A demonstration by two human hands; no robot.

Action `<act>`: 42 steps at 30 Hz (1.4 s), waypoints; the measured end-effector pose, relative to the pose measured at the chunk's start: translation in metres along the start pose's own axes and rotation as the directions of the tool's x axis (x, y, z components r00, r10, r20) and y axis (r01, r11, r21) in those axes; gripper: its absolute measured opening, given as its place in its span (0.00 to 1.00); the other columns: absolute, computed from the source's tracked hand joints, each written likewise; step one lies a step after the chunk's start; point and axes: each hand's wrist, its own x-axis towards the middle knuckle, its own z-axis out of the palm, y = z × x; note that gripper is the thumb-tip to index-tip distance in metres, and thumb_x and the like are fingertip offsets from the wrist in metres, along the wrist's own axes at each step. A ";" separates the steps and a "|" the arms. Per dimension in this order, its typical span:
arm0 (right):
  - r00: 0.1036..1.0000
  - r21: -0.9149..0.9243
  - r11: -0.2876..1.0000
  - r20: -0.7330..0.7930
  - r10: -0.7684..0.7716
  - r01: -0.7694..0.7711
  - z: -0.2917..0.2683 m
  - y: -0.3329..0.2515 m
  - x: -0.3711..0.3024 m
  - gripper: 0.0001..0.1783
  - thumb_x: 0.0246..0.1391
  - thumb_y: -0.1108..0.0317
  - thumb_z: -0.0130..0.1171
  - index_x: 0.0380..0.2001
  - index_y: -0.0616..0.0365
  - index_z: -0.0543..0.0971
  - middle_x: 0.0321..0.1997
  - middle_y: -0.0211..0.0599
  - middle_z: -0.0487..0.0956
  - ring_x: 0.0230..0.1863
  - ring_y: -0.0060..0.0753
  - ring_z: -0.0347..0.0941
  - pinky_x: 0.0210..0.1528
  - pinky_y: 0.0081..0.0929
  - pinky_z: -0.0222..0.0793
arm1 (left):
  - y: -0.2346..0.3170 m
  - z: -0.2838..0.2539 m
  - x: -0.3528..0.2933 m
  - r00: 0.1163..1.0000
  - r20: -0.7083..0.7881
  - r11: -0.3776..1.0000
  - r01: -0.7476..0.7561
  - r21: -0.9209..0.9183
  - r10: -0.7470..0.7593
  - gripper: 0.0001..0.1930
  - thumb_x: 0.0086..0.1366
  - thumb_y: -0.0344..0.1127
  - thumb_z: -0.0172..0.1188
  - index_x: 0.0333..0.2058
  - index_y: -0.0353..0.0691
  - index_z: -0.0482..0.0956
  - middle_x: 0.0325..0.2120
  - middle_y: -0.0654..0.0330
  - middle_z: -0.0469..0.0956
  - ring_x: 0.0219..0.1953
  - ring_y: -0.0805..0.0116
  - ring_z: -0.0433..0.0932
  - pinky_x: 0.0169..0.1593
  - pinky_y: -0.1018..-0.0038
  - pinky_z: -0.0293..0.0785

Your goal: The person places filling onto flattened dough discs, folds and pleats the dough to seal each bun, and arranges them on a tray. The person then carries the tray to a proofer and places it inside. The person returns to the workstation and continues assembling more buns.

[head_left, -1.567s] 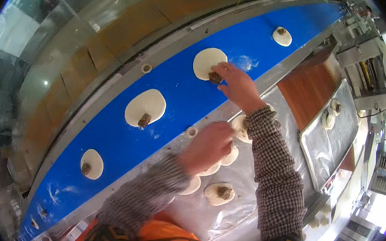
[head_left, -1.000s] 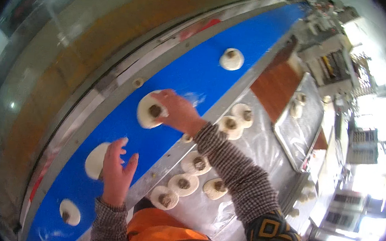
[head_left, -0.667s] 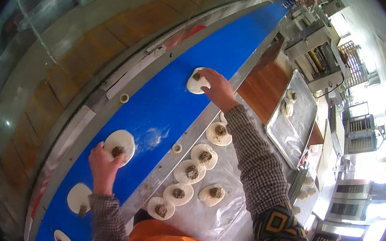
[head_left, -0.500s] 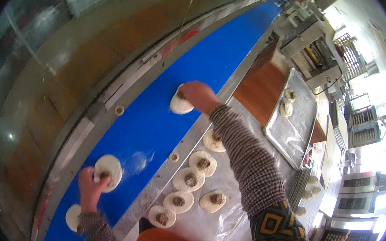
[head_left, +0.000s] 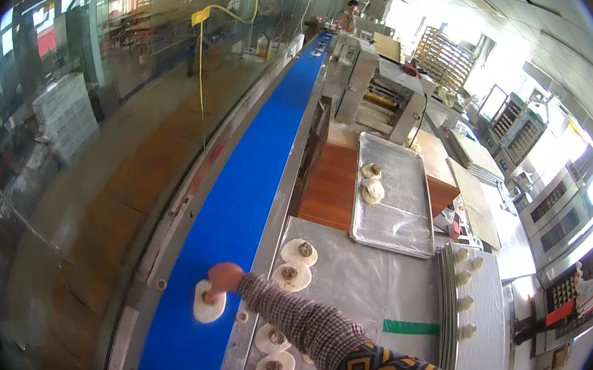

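Note:
On the blue conveyor belt (head_left: 238, 186) lies a flat white dough round (head_left: 209, 311) with a small lump of brown filling (head_left: 209, 297) on it. My right hand (head_left: 226, 279) reaches over from the right, its bunched fingers pressed onto that filling; the fingertips are partly hidden. Beside the belt, several similar dough rounds topped with brown filling lie in a column on the metal table, among them an upper round (head_left: 292, 278) and a lower round (head_left: 274, 365). My forearm covers part of this column. My left hand is out of view.
A metal tray (head_left: 389, 227) holding a few dough pieces stands beyond the table (head_left: 352, 270). Stacked trays (head_left: 448, 309) carry small pale pieces at the right. A machine (head_left: 385, 93) stands farther back. Along the belt's left runs a glass partition (head_left: 137, 118).
The view has tilted up and swung, showing more of the far belt and room. My left hand has left the view. My right hand is now lower in the picture, still at a dough round.

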 end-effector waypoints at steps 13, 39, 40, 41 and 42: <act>0.941 0.931 0.246 -0.308 0.140 0.268 0.074 -0.045 -0.141 0.29 0.49 0.66 0.66 0.55 0.61 0.72 0.46 0.41 0.79 0.45 0.34 0.77 0.48 0.31 0.74 | 0.027 -0.039 -0.093 0.909 0.142 0.507 0.342 -0.792 -0.391 0.31 0.64 0.45 0.59 0.62 0.40 0.62 0.61 0.53 0.64 0.62 0.55 0.62 0.68 0.63 0.50; 0.351 0.769 0.639 -0.592 0.726 -0.026 0.034 0.286 -0.153 0.26 0.46 0.59 0.67 0.46 0.64 0.79 0.41 0.48 0.82 0.41 0.45 0.79 0.46 0.35 0.74 | 0.209 0.230 -0.103 0.680 0.724 0.666 0.487 -0.565 0.118 0.27 0.61 0.35 0.59 0.56 0.30 0.65 0.50 0.50 0.73 0.51 0.53 0.74 0.56 0.55 0.72; 0.425 0.793 0.605 -0.572 0.701 0.069 0.044 0.276 -0.172 0.25 0.46 0.59 0.68 0.45 0.64 0.79 0.39 0.49 0.82 0.40 0.42 0.80 0.45 0.32 0.74 | 0.217 0.226 -0.099 0.630 0.777 0.827 0.436 -0.354 0.001 0.23 0.61 0.34 0.60 0.53 0.30 0.69 0.47 0.51 0.75 0.49 0.56 0.76 0.54 0.60 0.73; 0.500 0.785 0.616 -0.562 0.659 0.071 0.056 0.259 -0.189 0.21 0.50 0.61 0.66 0.44 0.65 0.80 0.39 0.49 0.82 0.38 0.34 0.79 0.43 0.29 0.74 | 0.221 0.232 -0.109 0.671 0.740 0.681 0.522 -0.514 0.045 0.18 0.61 0.32 0.59 0.49 0.31 0.73 0.45 0.53 0.77 0.48 0.57 0.77 0.51 0.63 0.75; 0.622 0.883 0.433 -0.445 0.645 0.182 0.066 0.239 -0.203 0.18 0.56 0.61 0.62 0.44 0.64 0.80 0.39 0.42 0.83 0.36 0.25 0.77 0.41 0.26 0.73 | 0.227 0.230 -0.103 0.650 0.760 0.836 0.424 -0.348 -0.013 0.19 0.61 0.33 0.61 0.50 0.33 0.72 0.46 0.54 0.76 0.49 0.59 0.77 0.50 0.64 0.76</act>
